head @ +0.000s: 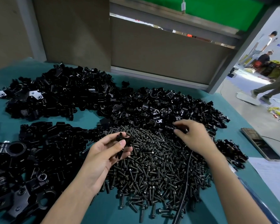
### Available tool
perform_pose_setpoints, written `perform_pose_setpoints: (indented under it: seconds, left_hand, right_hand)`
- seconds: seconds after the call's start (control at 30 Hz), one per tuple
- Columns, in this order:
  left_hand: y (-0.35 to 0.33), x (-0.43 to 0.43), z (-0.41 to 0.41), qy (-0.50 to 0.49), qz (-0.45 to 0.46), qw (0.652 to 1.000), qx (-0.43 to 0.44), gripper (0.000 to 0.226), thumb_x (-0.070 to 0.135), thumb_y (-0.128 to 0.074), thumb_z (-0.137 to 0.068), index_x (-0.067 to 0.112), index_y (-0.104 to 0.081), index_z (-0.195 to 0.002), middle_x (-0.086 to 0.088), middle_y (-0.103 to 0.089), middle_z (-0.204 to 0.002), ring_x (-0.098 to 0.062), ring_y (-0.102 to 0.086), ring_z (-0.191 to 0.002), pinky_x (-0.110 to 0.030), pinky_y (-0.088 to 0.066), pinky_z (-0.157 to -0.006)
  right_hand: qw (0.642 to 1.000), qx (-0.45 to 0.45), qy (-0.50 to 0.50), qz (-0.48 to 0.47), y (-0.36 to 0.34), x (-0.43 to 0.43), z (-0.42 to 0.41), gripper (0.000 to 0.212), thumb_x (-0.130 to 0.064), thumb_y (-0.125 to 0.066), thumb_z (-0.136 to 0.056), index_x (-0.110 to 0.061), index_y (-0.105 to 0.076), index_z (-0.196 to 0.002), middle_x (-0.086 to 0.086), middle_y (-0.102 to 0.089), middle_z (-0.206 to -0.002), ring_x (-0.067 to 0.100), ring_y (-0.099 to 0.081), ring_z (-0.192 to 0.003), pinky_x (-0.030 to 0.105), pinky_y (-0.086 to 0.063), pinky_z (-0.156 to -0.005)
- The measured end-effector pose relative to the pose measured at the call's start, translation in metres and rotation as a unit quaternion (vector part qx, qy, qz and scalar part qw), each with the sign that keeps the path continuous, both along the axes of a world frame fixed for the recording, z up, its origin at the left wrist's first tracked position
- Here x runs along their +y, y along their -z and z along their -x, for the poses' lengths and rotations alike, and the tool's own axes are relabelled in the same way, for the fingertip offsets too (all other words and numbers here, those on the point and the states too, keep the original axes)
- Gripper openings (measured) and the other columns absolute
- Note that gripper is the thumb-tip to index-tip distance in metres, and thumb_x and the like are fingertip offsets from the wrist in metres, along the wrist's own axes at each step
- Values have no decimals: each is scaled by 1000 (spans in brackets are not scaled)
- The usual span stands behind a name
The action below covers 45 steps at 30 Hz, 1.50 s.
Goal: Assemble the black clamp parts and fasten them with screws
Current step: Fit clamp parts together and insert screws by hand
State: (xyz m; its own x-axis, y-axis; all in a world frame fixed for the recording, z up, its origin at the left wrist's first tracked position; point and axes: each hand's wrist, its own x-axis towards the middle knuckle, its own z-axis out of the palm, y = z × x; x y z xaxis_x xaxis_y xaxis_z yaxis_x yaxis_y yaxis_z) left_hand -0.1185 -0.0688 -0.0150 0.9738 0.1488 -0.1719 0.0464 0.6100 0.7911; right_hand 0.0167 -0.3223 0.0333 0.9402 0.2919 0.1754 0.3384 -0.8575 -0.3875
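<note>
Holding a black clamp part over the near-left side of the screw heap, the left hand lay palm up, its thumb pressed on the part and its fingers curled beneath it, so the grip was closed round that 1 piece. The right hand reached farther out, back upward, to where the screws met a pile of clamp halves. Its thumb and fingertips were drawn together on a small black piece, though whether that piece was a clamp half or a screw could not be told. The 2 hands were well apart, with screws between them. Everything sat on a table covered in teal. A second pile of black parts spread across the far left, and bigger black pieces lay heaped at the near left, 1 of them ring-shaped. A thin black cable ran over the screws from the near edge toward the right wrist. A phone lay flat near the table's right edge, with a sheet of paper just beside it. Beyond the table, through an opening on the right, people stood and walked on a littered floor.
</note>
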Motion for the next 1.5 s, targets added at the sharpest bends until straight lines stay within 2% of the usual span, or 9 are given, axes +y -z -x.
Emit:
perform_pose_setpoints:
  seconds: [0.1,0.27,0.47,0.63,0.7,0.83,0.97,1.1,1.5]
  left_hand:
    - [-1,1,0,-2,1,1000,-4,39,20,-80,-65,15,-79,-104,-13,-71,-103,-33,-74,-97,-26,-60,-76]
    - [-2,1,1,-2,0,1000,-1,42,22,-81,-63,15,-79,-104,-14,-69,-105,-34,-74,-97,-26,-60,-77]
    - [-2,0,1,-5,-2,1000,0,41,21,-81,-63,14,-78,-104,-13,-67,-105,-33,-74,-96,-27,-60,-77]
    - [-3,0,1,-7,0,1000,1,42,22,-81,-63,15,-78,-104,-14,-68,-103,-34,-74,-97,-28,-61,-78]
    - [-3,-1,1,-3,-10,1000,2,43,23,-81,-62,16,-78,-104,-15,-70,-103,-33,-74,-97,-33,-61,-84]
    - [-3,-4,2,4,-24,1000,2,40,23,-80,-64,18,-79,-104,-13,-72,-105,-32,-74,-97,-38,-58,-93]
    - [-4,-5,3,8,-36,999,5,36,21,-78,-68,19,-78,-104,-15,-70,-104,-32,-74,-97,-44,-52,-99]
    - [-5,-7,4,3,-47,999,-5,39,21,-79,-67,20,-77,-106,-13,-72,-104,-29,-74,-97,-36,-57,-91]
    - [-7,-5,5,-20,-25,999,-42,31,24,-76,-75,24,-78,-105,-7,-76,-110,-19,-74,-97,-24,-59,-78]
  right_hand:
    - [999,-25,-18,-7,9,28,-6,30,-16,-65,-94,-18,-67,-125,1,-68,-119,11,-61,-98,25,-49,-89]
    - [1000,-9,-17,12,12,51,-17,40,-20,-68,-92,-19,-61,-131,4,-65,-124,23,-56,-118,38,-49,-96]
    - [1000,-2,-9,18,10,58,-24,26,-17,-71,-89,-19,-70,-115,3,-71,-93,23,-68,-82,33,-56,-73]
    - [992,-20,27,-122,13,43,-23,21,-6,-67,-92,-15,-72,-109,-5,-66,-96,8,-63,-87,5,-47,-77]
    - [978,-14,42,-203,11,38,-18,19,-4,-66,-92,-15,-72,-107,-8,-69,-96,2,-64,-87,10,-52,-81]
    - [919,56,52,-388,4,37,-1,22,0,-61,-95,-16,-74,-103,0,-75,-96,2,-67,-76,18,-53,-70]
    - [798,194,5,-571,-6,53,25,25,7,-56,-93,-9,-76,-98,5,-76,-91,9,-66,-73,19,-54,-65]
    - [727,270,-26,-631,-3,80,53,28,3,-54,-92,-9,-79,-90,4,-76,-92,12,-71,-75,19,-56,-64]
    - [843,182,-61,-502,18,112,91,16,-12,-65,-95,-20,-76,-103,0,-76,-82,9,-66,-64,18,-53,-61]
